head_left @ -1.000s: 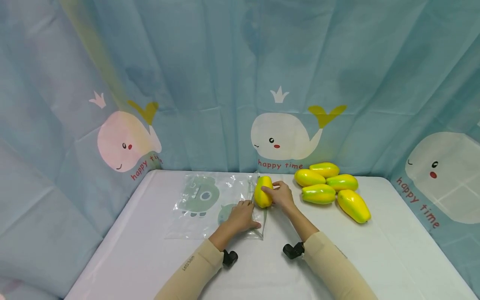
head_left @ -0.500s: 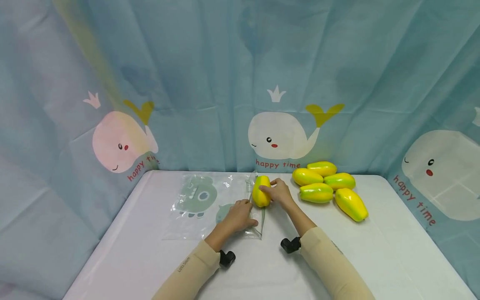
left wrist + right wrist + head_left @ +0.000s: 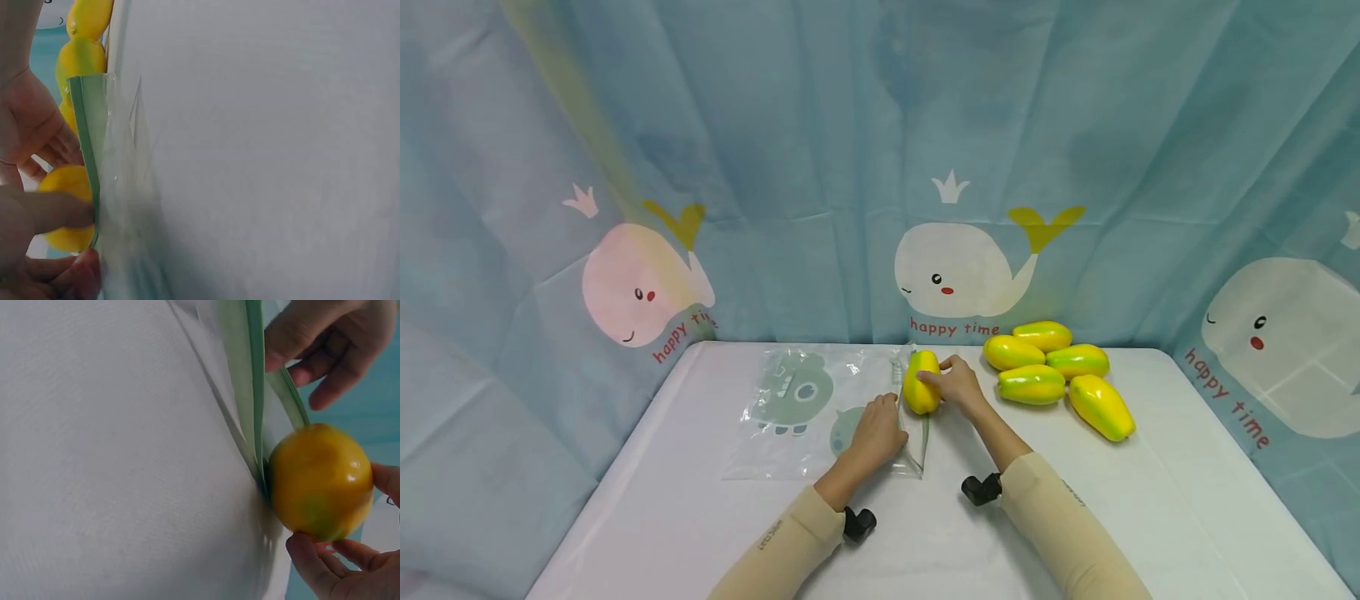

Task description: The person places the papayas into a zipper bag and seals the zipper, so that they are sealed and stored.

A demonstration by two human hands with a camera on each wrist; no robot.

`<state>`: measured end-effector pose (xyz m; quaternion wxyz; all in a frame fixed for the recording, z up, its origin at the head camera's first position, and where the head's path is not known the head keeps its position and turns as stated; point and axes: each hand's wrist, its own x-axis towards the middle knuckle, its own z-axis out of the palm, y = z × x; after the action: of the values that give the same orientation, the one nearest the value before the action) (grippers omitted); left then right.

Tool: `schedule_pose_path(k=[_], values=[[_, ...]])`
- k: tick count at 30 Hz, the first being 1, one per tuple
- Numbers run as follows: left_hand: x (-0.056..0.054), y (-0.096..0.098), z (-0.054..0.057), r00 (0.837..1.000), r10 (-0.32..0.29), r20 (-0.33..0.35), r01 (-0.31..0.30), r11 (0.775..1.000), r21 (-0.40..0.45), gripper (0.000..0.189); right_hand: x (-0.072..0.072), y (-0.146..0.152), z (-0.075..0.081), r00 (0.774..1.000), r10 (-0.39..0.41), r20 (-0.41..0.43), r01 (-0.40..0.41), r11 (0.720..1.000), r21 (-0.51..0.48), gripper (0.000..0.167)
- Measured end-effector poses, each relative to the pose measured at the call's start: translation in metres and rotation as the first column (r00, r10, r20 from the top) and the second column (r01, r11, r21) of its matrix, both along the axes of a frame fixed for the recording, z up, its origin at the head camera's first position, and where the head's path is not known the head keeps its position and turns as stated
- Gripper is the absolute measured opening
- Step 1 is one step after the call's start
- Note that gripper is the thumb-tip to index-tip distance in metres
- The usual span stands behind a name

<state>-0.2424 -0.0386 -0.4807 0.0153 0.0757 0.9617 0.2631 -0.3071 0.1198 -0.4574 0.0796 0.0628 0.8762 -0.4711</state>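
We judge that the clear printed bag [image 3: 822, 410] may fold shut and snag the fruit if its slack mouth sags.
The left hand [image 3: 878, 432] bends there, pinch unclear; our right hand [image 3: 959, 388] grips a papaya [image 3: 917, 388] at that mouth. Since the earlier frame, our left thumb has drawn in.

Between the sleeves [image 3: 1067, 521] the table [image 3: 917, 550] offers passage, but a yellow fruit [image 3: 918, 394] obstructs entry to the plastic bag [image 3: 816, 408].

Yellow fruit [image 3: 921, 392] in right fingers [image 3: 950, 365] at edge of clear bag [image 3: 820, 398]
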Motion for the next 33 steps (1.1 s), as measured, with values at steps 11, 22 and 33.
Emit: schedule_pose_path(k=[11, 22, 33], values=[[-0.01, 0.0, -0.004, 0.996, 0.076, 0.047, -0.084, 0.974, 0.209, 0.028, 0.003, 0.0, -0.006, 0.999, -0.011, -0.039, 0.009, 0.998, -0.059, 0.063], [-0.007, -0.001, -0.011, 0.989, 0.146, -0.003, -0.135, 0.916, 0.378, 0.024, 0.006, 0.002, -0.006, 0.999, -0.005, -0.048, 0.002, 0.997, -0.073, 0.063], [-0.007, -0.002, -0.01, 0.972, 0.234, 0.003, -0.199, 0.818, 0.54, 0.023, 0.003, 0.003, -0.009, 1.0, -0.004, -0.023, 0.002, 0.995, -0.101, 0.062]])
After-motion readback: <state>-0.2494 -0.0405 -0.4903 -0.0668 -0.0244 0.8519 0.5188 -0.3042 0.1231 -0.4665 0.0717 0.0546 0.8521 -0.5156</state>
